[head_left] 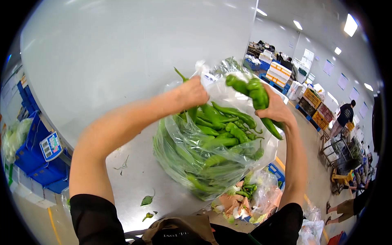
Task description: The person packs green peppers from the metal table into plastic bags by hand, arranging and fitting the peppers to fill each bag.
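Note:
A large clear plastic bag (179, 163), packed with long green peppers (220, 126), sits with its mouth open on a metal table. My right hand (275, 107) is wrapped round several green peppers (258, 94) at the bag's right side, above the rim. Over the left part of the opening, my left hand (194, 93) is closed on a green pepper (180, 75); one thin end sticks out above the fist. Behind the hands is a white plastic bag (222, 90) with printing on it, its contents partly hidden.
Torn leaves (148, 200) lie on the metal table (134, 175). Below its right edge is a container of scraps and plastic (245, 200). Blue crates (34, 151) and a scale display (51, 146) stand left. A person (346, 114) stands among stacked crates at right.

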The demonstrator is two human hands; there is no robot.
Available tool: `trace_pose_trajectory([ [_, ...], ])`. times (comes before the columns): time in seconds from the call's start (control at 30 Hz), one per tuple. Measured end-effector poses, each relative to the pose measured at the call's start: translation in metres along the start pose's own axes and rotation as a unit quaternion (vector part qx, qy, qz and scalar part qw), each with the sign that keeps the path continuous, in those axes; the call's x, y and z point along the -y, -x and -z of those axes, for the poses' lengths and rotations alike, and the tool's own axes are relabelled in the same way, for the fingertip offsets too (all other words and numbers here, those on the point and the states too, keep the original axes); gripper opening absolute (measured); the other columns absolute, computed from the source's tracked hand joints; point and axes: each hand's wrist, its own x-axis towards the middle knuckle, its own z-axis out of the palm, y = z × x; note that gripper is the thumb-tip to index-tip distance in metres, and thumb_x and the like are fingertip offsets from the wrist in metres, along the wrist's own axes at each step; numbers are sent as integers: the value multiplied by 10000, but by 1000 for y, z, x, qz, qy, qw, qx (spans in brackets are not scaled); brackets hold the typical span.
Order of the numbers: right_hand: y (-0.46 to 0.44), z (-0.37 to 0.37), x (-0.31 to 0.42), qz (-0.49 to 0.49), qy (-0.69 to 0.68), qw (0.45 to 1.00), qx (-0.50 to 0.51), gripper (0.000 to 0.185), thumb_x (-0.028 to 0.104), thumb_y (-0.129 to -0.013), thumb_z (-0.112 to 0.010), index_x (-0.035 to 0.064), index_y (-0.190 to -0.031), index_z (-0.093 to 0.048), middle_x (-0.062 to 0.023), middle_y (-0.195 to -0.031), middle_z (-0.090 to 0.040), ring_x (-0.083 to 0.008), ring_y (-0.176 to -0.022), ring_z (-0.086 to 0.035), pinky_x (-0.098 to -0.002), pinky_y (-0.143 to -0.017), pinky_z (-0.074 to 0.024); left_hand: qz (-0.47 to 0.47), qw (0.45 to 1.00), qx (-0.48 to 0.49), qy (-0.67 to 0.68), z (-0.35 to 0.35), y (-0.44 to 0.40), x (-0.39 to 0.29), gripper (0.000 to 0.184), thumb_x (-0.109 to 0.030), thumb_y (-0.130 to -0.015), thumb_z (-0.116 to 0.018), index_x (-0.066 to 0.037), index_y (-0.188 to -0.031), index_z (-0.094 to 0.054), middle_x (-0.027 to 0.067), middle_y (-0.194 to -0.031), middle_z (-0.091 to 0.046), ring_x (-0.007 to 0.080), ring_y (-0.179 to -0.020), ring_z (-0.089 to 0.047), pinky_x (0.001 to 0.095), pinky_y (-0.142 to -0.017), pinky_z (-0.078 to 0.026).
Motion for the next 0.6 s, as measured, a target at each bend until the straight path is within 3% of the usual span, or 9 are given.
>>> trace_pose_trajectory([
  [0.03, 4, 7, 5, -37, -23, 999, -25, 822, 195, -547, -724, 48, -1294, -415, -134, -1032, -581, -241, -920, -557, -319, -851, -440, 34, 999, -36, 4, 6, 0, 16, 29, -159, -799, -555, -169, -776, -570, -9, -636, -592, 170, -643, -611, 321, -647, -406],
  [0.1, 4, 10, -3, 51, -21, 990, -128, 858, 200, -558, -730, 31, -1325, -385, -157, -1111, -580, -272, -986, -571, -335, -871, -444, 106, 992, 11, 72, 26, -3, 56, 14, -138, -792, -569, -148, -802, -573, 26, -671, -609, 212, -656, -623, 352, -642, -427],
  [0.17, 9, 14, 9, 17, -112, 982, -152, 804, 187, -571, -750, 15, -1280, -413, -103, -1057, -568, -205, -940, -549, -320, -848, -445, 180, 974, 70, 119, 47, 3, 84, 48, -126, -780, -594, -135, -827, -598, 49, -733, -632, 240, -714, -636, 368, -641, -453],
  [0.33, 15, 0, 17, -17, -260, 951, -164, 695, 137, -649, -750, 9, -1250, -426, -110, -1110, -543, -230, -978, -535, -344, -863, -441, 344, 892, 163, 243, 53, 81, 101, 179, -87, -725, -629, -72, -901, -604, 119, -834, -648, 313, -825, -633, 435, -652, -493],
  [0.37, 19, -4, 17, -10, -263, 946, -190, 674, 110, -682, -725, 17, -1273, -415, -110, -1148, -525, -234, -1010, -523, -347, -882, -429, 410, 834, 183, 321, 68, 100, 95, 200, -99, -714, -640, -68, -911, -627, 127, -871, -652, 313, -840, -630, 429, -683, -498],
  [0.43, 20, -11, 12, 16, -267, 944, -191, 594, 118, -740, -689, 5, -1269, -443, -93, -1168, -540, -204, -1018, -527, -319, -911, -403, 481, 717, 155, 480, 44, 159, 79, 211, -142, -670, -704, -19, -821, -623, 101, -683, -610, 218, -637, -607, 368, -550, -488],
  [0.5, 18, -17, 15, 58, -252, 953, -155, 575, 176, -747, -697, -18, -1241, -476, -103, -1130, -559, -206, -1020, -523, -325, -910, -400, 552, 523, 45, 648, 48, 224, 33, 167, -114, -692, -711, -4, -744, -598, 74, -606, -567, 159, -522, -550, 315, -462, -450],
  [0.57, 8, -27, 10, 138, -200, 965, -100, 622, 252, -758, -692, -40, -1254, -457, -129, -1145, -563, -221, -1026, -531, -352, -934, -388, 575, 251, -53, 777, 48, 288, -30, 137, -64, -729, -697, -23, -742, -567, 56, -591, -552, 127, -489, -527, 282, -434, -424],
  [0.6, 13, -35, 33, 183, -213, 956, -81, 647, 266, -764, -683, -45, -1273, -433, -142, -1162, -559, -230, -1039, -530, -361, -954, -379, 590, 180, -91, 782, 41, 315, -64, 128, -39, -743, -680, -30, -756, -553, 51, -585, -545, 127, -486, -525, 285, -432, -420],
])
